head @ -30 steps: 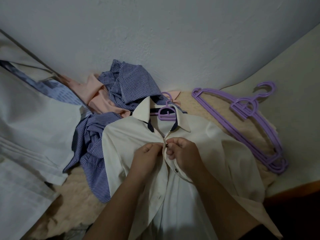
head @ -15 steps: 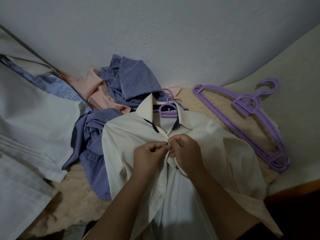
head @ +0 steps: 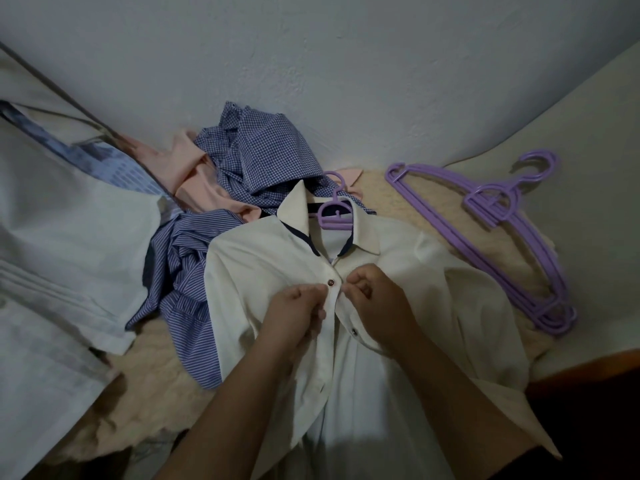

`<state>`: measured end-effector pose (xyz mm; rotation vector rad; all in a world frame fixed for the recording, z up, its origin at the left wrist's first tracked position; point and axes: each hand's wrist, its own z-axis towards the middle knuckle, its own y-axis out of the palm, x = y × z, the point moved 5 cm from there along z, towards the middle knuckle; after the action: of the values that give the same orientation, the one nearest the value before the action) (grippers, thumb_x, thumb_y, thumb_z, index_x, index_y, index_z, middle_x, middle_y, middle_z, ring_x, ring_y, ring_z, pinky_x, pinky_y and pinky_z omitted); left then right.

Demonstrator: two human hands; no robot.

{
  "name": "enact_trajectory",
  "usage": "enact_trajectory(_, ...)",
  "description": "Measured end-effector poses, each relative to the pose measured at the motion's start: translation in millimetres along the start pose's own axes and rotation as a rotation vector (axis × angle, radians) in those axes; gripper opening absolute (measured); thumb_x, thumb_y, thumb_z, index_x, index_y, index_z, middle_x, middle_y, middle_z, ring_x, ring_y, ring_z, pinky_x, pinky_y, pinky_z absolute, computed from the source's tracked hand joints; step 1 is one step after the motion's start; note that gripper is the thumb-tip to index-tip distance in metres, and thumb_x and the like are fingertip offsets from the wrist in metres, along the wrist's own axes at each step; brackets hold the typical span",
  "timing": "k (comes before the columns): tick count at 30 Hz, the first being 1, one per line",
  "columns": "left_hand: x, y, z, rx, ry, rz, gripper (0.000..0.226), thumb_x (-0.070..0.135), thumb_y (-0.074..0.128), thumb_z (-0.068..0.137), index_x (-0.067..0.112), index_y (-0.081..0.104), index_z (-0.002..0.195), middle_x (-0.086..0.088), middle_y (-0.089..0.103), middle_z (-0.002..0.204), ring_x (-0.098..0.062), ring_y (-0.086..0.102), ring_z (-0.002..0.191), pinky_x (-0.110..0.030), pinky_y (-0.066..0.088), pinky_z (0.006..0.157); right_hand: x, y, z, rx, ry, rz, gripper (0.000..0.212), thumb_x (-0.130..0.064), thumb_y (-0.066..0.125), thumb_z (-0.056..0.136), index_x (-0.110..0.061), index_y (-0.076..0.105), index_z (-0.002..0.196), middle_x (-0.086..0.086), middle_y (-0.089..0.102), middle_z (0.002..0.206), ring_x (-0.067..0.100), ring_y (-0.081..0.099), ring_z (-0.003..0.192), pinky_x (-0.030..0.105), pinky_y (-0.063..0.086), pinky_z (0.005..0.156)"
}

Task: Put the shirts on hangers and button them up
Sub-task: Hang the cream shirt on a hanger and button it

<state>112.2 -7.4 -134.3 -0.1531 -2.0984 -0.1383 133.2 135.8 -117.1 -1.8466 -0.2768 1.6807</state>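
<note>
Left hand (head: 294,311): pinches the cream shirt (head: 263,271) placket edge.
Right hand (head: 372,296): grips the opposite edge.
Spare hangers (head: 512,244): well apart, right.

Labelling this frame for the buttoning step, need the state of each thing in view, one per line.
Cream collared shirt: on a hanger, top button fastened, lower placket open.
Purple plastic hanger in shirt: hook showing at collar.
Spare purple hangers: stacked, unused.
Blue gingham shirt: crumpled, unhung.
Blue striped shirt: crumpled, unhung.
Left hand: pinching placket.
Right hand: pinching placket.
</note>
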Motion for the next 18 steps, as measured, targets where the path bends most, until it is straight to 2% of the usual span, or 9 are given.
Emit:
enact_trajectory(3, -12, -8, -24, 0.087, 0.169, 0.343, 0.029, 0.024, 0.063, 0.086, 0.002, 0.058, 0.068, -0.008, 0.061, 0.058, -0.017, 0.054, 0.049, -0.030, 0.048, 0.054, 8, -9, -17, -0.138, 0.062, -0.133, 0.007, -0.024, 0.060, 0.088, -0.022, 0.054, 0.084, -0.008, 0.056, 0.075, 0.012, 0.054, 0.075, 0.023, 0.039, 0.067)
enact_trajectory(5, -27, -10, -37, 0.088, 0.216, 0.547, 0.019, 0.030, 0.072, 0.080, 0.015, 0.061, 0.077, -0.001, 0.066, 0.068, -0.012, 0.062, 0.059, -0.029, 0.053, 0.061, 13, -13, -35, -0.237, 0.087, -0.226, 0.007, -0.026, 0.061, 0.087, -0.024, 0.054, 0.087, -0.008, 0.057, 0.080, 0.011, 0.054, 0.076, 0.024, 0.040, 0.069)
enact_trajectory(8, -51, -11, -45, 0.101, 0.301, 0.901, 0.032, 0.041, 0.076, 0.074, 0.028, 0.057, 0.097, 0.010, 0.059, 0.086, -0.005, 0.058, 0.076, -0.023, 0.049, 0.071, 19, -10, -63, -0.266, 0.069, -0.304, 0.005, -0.024, 0.059, 0.089, -0.024, 0.054, 0.088, -0.011, 0.048, 0.075, 0.009, 0.049, 0.072, 0.022, 0.036, 0.067)
enact_trajectory(9, -56, -13, -47, 0.119, 0.328, 0.913, 0.033, 0.041, 0.073, 0.078, 0.028, 0.058, 0.105, 0.013, 0.058, 0.089, -0.002, 0.056, 0.079, -0.020, 0.048, 0.074, 19, -8, -71, -0.225, 0.060, -0.293, 0.002, -0.022, 0.058, 0.089, -0.023, 0.056, 0.089, -0.011, 0.047, 0.077, 0.009, 0.049, 0.074, 0.021, 0.034, 0.068)
enact_trajectory(11, -59, -16, -53, 0.145, 0.359, 0.824, 0.029, 0.036, 0.064, 0.087, 0.027, 0.061, 0.115, 0.017, 0.060, 0.089, 0.005, 0.055, 0.079, -0.009, 0.043, 0.073, 21, -3, -82, -0.128, 0.078, -0.255, 0.011, -0.020, 0.057, 0.090, -0.017, 0.063, 0.099, -0.005, 0.056, 0.088, 0.013, 0.053, 0.085, 0.020, 0.034, 0.072)
enact_trajectory(13, -56, -15, -58, 0.167, 0.391, 0.742, 0.027, 0.032, 0.058, 0.092, 0.023, 0.065, 0.117, 0.017, 0.064, 0.092, 0.010, 0.054, 0.077, 0.000, 0.037, 0.069, 23, 6, -89, -0.074, 0.120, -0.200, 0.023, -0.020, 0.054, 0.092, -0.014, 0.064, 0.112, 0.000, 0.064, 0.104, 0.015, 0.056, 0.099, 0.020, 0.037, 0.082)
enact_trajectory(15, -52, -12, -60, 0.198, 0.426, 0.727, 0.028, 0.034, 0.057, 0.093, 0.022, 0.067, 0.116, 0.013, 0.068, 0.095, 0.008, 0.056, 0.077, 0.001, 0.036, 0.067, 22, 16, -94, -0.054, 0.219, -0.076, 0.030, -0.023, 0.051, 0.094, -0.015, 0.062, 0.121, 0.001, 0.066, 0.109, 0.018, 0.060, 0.100, 0.025, 0.045, 0.088)
enact_trajectory(16, -50, -10, -60, 0.206, 0.437, 0.719, 0.027, 0.035, 0.058, 0.091, 0.023, 0.067, 0.114, 0.011, 0.068, 0.092, 0.006, 0.057, 0.076, -0.002, 0.038, 0.067, 22, 19, -95, -0.052, 0.289, 0.014, 0.031, -0.023, 0.049, 0.095, -0.014, 0.061, 0.122, 0.004, 0.067, 0.105, 0.021, 0.063, 0.094, 0.031, 0.052, 0.084)
enact_trajectory(18, -47, -6, -56, 0.225, 0.449, 0.736, 0.017, 0.038, 0.062, 0.087, 0.026, 0.067, 0.098, 0.006, 0.065, 0.081, -0.001, 0.058, 0.071, -0.016, 0.047, 0.068, 21, 24, -94, -0.054, 0.410, 0.209, 0.023, -0.020, 0.046, 0.097, -0.014, 0.060, 0.114, 0.007, 0.066, 0.090, 0.021, 0.065, 0.070, 0.031, 0.055, 0.058)
